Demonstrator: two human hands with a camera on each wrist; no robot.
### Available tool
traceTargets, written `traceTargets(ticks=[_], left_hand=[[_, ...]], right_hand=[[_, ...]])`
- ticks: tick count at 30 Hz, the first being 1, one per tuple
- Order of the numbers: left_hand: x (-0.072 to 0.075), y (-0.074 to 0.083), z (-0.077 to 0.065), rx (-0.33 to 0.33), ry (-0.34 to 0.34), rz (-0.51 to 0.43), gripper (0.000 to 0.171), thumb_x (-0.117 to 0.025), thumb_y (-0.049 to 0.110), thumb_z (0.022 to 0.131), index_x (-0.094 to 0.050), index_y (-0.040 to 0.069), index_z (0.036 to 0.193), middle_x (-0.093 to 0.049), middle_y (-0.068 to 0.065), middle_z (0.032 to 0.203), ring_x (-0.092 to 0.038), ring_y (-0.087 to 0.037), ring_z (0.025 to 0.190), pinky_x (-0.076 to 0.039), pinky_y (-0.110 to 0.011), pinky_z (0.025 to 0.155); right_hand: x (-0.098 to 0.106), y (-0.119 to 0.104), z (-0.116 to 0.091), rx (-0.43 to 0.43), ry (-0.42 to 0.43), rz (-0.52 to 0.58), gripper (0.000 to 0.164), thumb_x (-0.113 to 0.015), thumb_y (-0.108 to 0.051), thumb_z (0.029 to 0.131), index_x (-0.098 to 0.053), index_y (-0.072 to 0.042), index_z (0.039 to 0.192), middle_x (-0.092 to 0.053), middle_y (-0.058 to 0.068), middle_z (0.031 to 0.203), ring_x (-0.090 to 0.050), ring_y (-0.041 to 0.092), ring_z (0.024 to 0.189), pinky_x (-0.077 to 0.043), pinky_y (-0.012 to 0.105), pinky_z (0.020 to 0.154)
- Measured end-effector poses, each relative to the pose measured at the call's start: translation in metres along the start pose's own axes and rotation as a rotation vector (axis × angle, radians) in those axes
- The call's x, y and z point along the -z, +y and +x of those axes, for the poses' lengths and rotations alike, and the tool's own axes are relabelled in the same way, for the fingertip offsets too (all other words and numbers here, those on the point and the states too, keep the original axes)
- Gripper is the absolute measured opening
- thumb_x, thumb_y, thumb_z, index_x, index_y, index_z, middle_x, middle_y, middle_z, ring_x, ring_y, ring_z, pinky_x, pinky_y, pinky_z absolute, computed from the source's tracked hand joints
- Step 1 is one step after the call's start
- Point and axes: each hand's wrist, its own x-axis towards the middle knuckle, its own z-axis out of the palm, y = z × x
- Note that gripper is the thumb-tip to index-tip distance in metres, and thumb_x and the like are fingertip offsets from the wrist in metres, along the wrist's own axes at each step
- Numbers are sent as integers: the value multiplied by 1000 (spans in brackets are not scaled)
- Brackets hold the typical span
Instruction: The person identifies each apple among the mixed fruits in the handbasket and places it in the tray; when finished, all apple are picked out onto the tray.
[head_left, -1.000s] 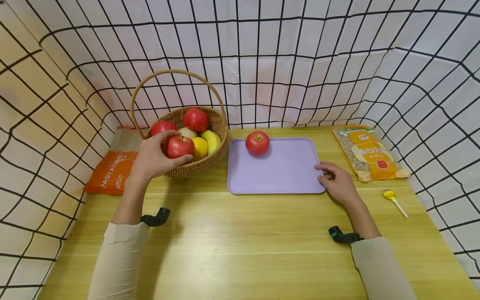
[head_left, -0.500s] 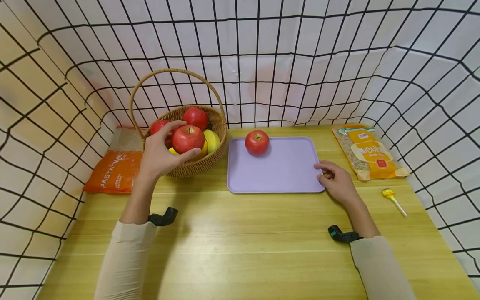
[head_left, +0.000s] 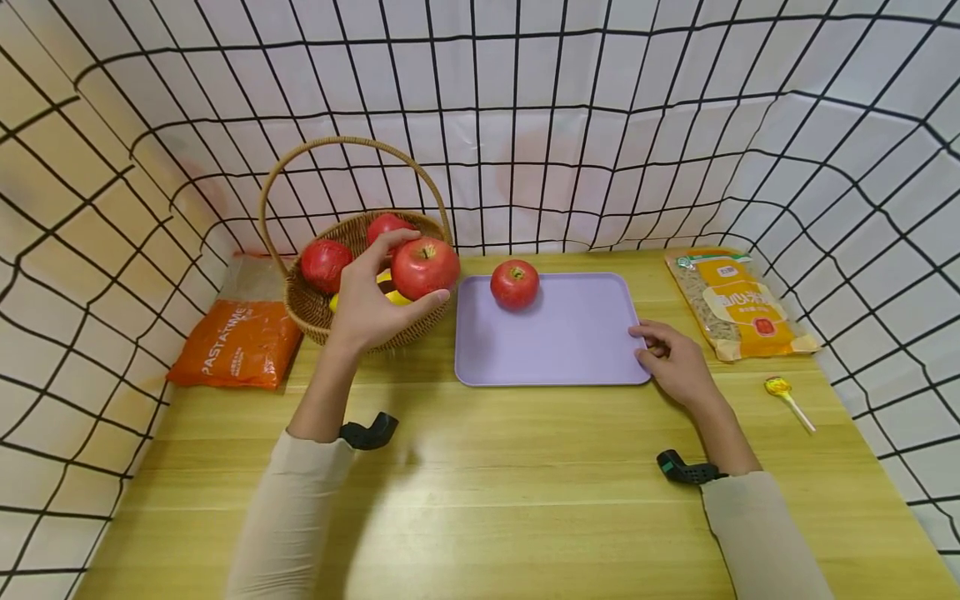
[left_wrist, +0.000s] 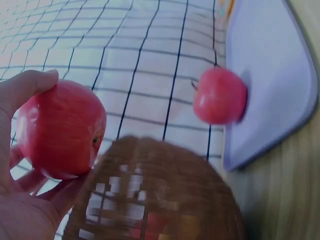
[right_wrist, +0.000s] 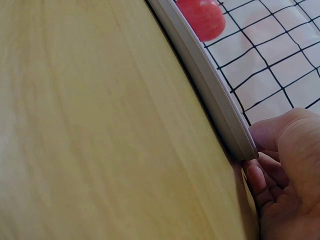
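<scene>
My left hand holds a red apple between thumb and fingers, raised over the right side of the wicker basket. In the left wrist view the apple hangs beside the basket's woven wall. Behind the hand, the basket contains red fruit and partly hidden yellow fruit. Another red apple sits at the back left of the lilac tray. My right hand pinches the tray's right edge, its thumb at the rim in the right wrist view.
An orange pasta bag lies left of the basket, whose tall handle arches above it. Right of the tray are a grain packet and a yellow lollipop. White walls with black grid lines enclose the wooden table.
My left hand has lifted the apple and carried it rightward across the basket towards the tray, uncovering the red fruit at the basket's left. My right hand and the tray have stayed put.
</scene>
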Motion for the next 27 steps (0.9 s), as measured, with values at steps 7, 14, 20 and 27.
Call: traceTargets(ticks=[7,14,20,27], left_hand=[[-26,16,5,-22,-50,-96,83,-92,41,74,-54,24,145,-61,5,137,-61,-14,116,-62,-39,88],[-61,24,8,-60,-93,-151,79,-92,42,73,-57,25,141,-64,6,134,-63,-9,116,-57,-33,98],[-98,24,9,-20,-121,-225,78,-93,39,72,-57,27,140,-63,5,134,-63,-9,117,-59,-31,95],[-135,19,12,71,-147,-194,81,-91,49,73,-55,32,143,-65,4,132,-65,-14,111,-62,-32,85]], right_hand=[[1,-1,-1,-4,-1,5,35,-63,-10,99,-67,-8,134,-59,16,142,-53,21,98,-39,7,75],[2,0,-1,2,4,5,34,-64,-9,99,-68,-7,133,-59,17,144,-53,18,96,-39,7,76],[2,1,0,5,3,4,34,-64,-9,99,-68,-6,133,-59,17,145,-52,18,96,-39,6,76],[1,-1,0,-2,-3,3,34,-64,-10,99,-68,-6,133,-59,17,145,-53,21,98,-39,7,76]])
